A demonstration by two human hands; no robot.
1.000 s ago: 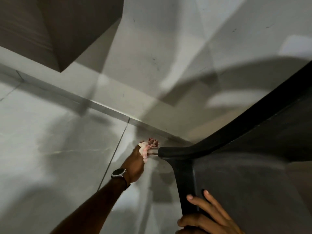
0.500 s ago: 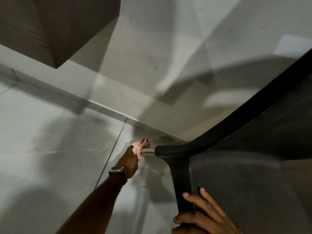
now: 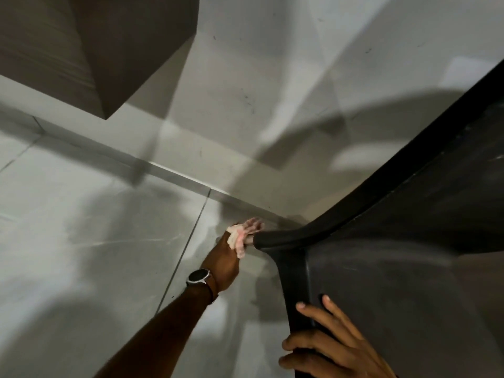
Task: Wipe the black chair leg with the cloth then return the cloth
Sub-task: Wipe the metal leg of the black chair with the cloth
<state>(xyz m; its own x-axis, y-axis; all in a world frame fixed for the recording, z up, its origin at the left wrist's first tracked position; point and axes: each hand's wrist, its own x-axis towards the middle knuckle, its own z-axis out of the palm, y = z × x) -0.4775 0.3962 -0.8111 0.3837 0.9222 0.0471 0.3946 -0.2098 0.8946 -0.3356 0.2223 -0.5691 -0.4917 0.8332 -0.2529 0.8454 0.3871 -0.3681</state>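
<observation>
The black chair (image 3: 395,255) fills the right side, seen from above. Its corner sticks out to the left, and a thin pale stretch of its leg (image 3: 249,239) shows just beyond that corner. My left hand (image 3: 226,264), a watch on the wrist, is shut on a pink and white cloth (image 3: 241,236) pressed around the leg. The rest of the leg is hidden under the chair's corner. My right hand (image 3: 330,347) grips the chair's front edge at the bottom, fingers spread over the black surface.
Grey floor tiles (image 3: 81,255) lie to the left, meeting a pale wall (image 3: 272,91) at a skirting line. A dark brown box-like cabinet (image 3: 109,45) hangs at the top left. Shadows cross the wall and floor.
My left hand with the cloth has slid a little away from the chair corner and back along the leg. My right hand keeps its hold on the chair edge.
</observation>
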